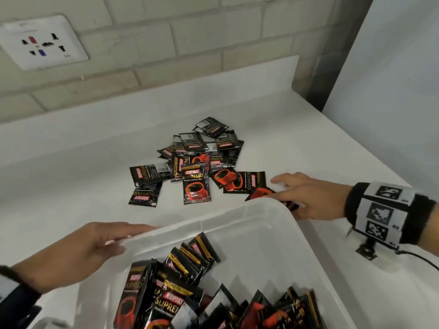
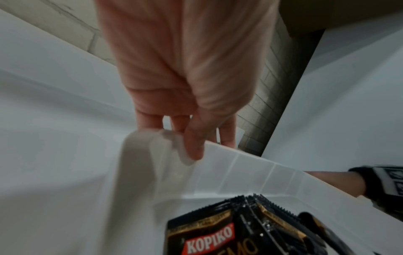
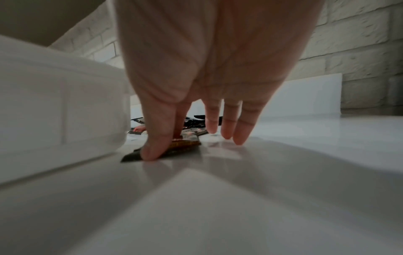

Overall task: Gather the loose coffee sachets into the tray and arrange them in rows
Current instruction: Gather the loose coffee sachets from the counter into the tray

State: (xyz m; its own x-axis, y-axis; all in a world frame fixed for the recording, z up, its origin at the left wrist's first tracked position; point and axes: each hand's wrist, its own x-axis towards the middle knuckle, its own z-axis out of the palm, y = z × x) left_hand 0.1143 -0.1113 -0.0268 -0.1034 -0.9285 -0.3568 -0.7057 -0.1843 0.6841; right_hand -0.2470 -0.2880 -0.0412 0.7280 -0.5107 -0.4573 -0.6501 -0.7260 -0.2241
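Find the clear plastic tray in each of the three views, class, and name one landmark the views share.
Head: the tray fills the lower middle, sachets inside, left hand on its far rim.
Left wrist: the tray runs from centre to lower right, its rim under the fingers.
Right wrist: its outer wall stands at the left edge.
Shared landmark: the pale brick wall behind the counter.

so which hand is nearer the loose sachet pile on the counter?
Right. The right hand lies at the pile's near-right edge, thumb and forefinger on a sachet beside the tray. The left hand grips the tray's far-left rim, apart from the pile.
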